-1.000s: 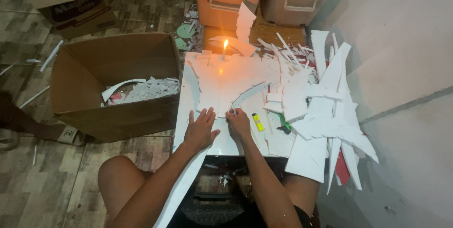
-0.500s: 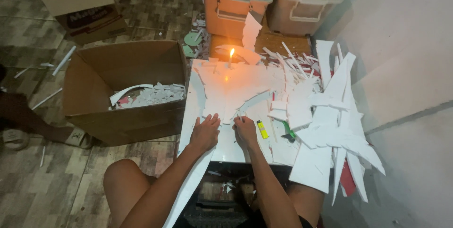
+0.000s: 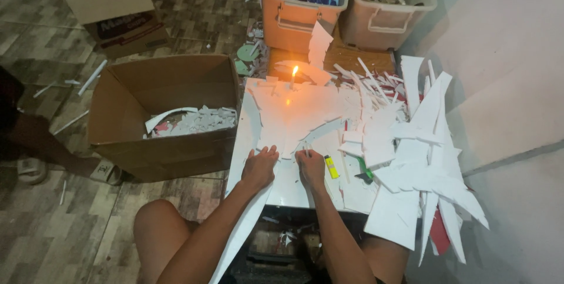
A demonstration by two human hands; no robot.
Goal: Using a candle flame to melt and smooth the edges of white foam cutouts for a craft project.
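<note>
Two hands press flat on a white foam sheet [image 3: 294,122] that lies across a small low table [image 3: 282,193]. Left hand [image 3: 258,166] rests palm down on the sheet's near edge, fingers spread, closed on nothing. Right hand [image 3: 310,166] sits just beside it, also on the sheet, and seems to pinch something thin between its fingers; too small to make out, so I cannot tell whether it holds a blade or only presses down.

Sheet is ragged, cut into points at the far end. A lit candle [image 3: 294,75] stands at that far edge, its flame bare, touching or nearly touching the foam. That is the main hazard as I judge it: any push of the sheet forward would carry foam into the flame, and a tip-over would drop it among offcuts.

A heap of white scraps [image 3: 411,154] crowds the right side of the table, some hanging over the edge; a nudge of the elbow could slide them to the floor or toward the candle. A yellow lighter-like object [image 3: 332,166] and a green-handled tool [image 3: 364,169] lie half buried near the right hand, easy to knock off.

Left of the table, an open cardboard box [image 3: 158,113] holds more scraps, near enough to catch a spark. An orange bin [image 3: 299,22] and a beige bin [image 3: 385,19] stand beyond.
</note>
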